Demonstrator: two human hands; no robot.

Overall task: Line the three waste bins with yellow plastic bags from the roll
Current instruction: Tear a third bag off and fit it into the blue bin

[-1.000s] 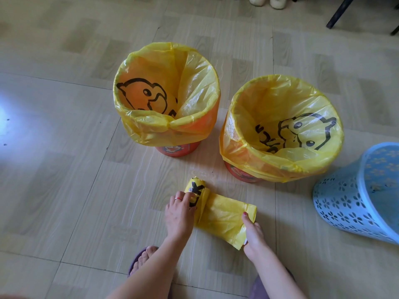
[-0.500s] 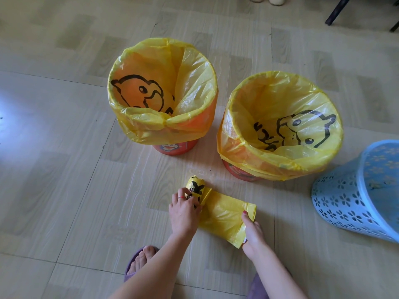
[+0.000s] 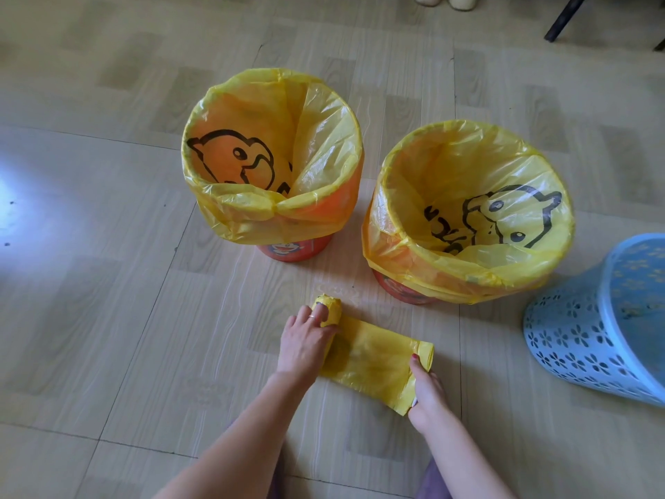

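Two orange bins stand on the floor, each lined with a yellow duck-print bag: the left bin (image 3: 293,248) and the right bin (image 3: 403,289). A blue perforated bin (image 3: 575,340) with no bag leans at the right edge. The yellow bag roll (image 3: 329,309) lies on the floor in front of the bins, with one bag (image 3: 374,358) unrolled to the right. My left hand (image 3: 306,345) holds the roll down, fingers curled over it. My right hand (image 3: 426,394) pinches the free end of the unrolled bag.
The floor is pale wood-pattern tile. Light-coloured slippers (image 3: 446,0) sit at the top edge, and dark furniture legs (image 3: 563,19) stand at the top right. My feet in purple sandals show at the bottom edge.
My left hand has slid further over the roll and covers its black print. The camera has shifted, so the bins sit lower and further right in view.
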